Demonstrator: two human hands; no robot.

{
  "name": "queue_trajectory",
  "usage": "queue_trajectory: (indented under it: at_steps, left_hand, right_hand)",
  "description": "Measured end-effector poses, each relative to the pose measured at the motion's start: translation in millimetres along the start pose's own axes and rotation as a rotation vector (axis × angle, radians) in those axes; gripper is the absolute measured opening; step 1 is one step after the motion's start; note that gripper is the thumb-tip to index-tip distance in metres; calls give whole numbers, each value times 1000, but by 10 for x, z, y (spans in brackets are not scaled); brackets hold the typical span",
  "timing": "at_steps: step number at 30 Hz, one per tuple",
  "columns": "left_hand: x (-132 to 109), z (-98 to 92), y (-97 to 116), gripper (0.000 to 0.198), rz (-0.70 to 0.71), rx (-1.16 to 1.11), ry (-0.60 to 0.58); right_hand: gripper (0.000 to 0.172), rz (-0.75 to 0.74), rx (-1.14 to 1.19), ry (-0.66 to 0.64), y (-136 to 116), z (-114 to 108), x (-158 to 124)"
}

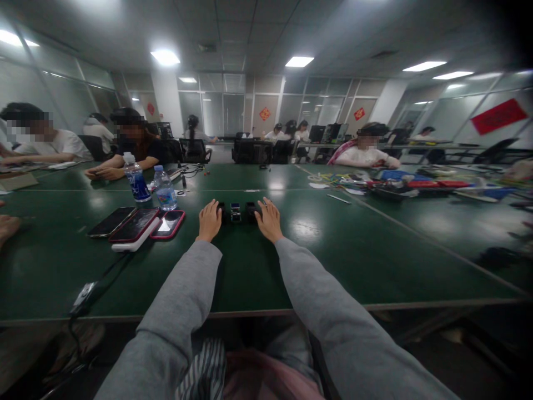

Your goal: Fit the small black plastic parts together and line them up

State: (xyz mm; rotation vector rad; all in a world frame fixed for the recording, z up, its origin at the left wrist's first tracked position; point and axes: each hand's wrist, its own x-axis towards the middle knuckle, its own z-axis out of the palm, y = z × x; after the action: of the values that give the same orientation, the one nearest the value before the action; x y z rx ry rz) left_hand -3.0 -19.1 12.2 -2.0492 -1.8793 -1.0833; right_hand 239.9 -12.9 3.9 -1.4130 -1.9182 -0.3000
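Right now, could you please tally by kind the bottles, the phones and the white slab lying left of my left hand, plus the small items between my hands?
Bottles: 2
Phones: 3
White slab: 1
Small items between the hands: 3
Total: 9

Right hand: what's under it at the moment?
On the thumb side of the right hand, a small dark block shows; its outer edge may be hidden. Green tabletop shows around them, but whatever lies directly beneath the hand is covered.
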Motion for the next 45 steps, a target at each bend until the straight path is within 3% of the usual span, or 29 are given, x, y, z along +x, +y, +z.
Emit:
queue_trajectory:
  at_steps: [7,14,40,45]
  left_hand:
    - [5,43,-24,48,9,-5,-47]
    - [12,147,-103,49,1,-100,-223]
    - [7,146,-114,54,6,-100,-243]
    - [-21,97,-31,59,33,-39,-176]
  right_hand:
    - [54,-25,15,-75,18,46,-9]
    - [51,-72,-45,-205,81,141,-57]
    - [59,-63,-70,-240,114,197,-77]
    - [61,-64,-88,-239,115,206,-69]
